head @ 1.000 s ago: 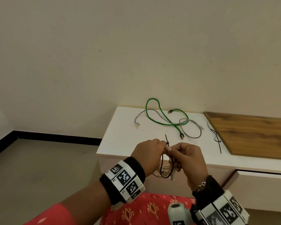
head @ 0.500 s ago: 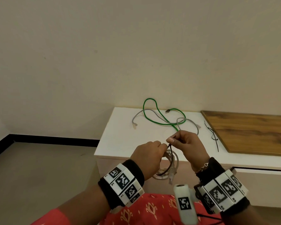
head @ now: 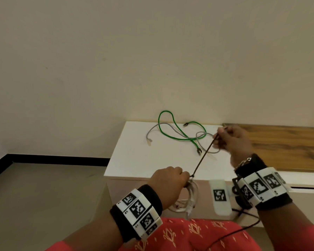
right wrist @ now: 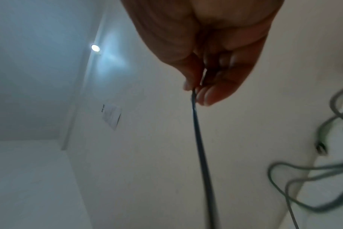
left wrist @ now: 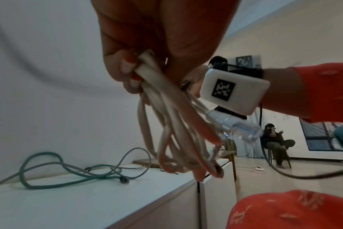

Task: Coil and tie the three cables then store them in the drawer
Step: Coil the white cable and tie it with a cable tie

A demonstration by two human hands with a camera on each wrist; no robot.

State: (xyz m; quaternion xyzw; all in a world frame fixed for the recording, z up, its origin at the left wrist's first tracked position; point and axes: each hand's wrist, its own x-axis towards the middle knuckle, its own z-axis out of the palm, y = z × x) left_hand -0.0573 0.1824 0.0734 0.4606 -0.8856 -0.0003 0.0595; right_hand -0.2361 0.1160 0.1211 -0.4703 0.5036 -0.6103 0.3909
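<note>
My left hand (head: 170,180) grips a coiled white cable (head: 189,200) in front of the white cabinet; its loops and clear plug (left wrist: 243,130) hang below my fingers (left wrist: 125,68). A thin black tie (head: 204,155) runs taut from the coil up to my right hand (head: 230,140), which pinches its far end (right wrist: 194,96) over the cabinet top. A green cable (head: 178,131) and a grey cable (head: 205,140) lie loose and tangled on the white cabinet top (head: 152,156), also seen in the left wrist view as green cable (left wrist: 55,173).
A wooden board (head: 283,147) lies on the cabinet at the right. A drawer front (head: 306,194) stands slightly ajar below it. A black wire (head: 243,227) trails from my right wrist across my red-clad lap. A person sits far off (left wrist: 274,142).
My right hand has pulled up and to the right, drawing the black tie out straight and tight from the white coil. The left hand still holds the coil, slightly lower.
</note>
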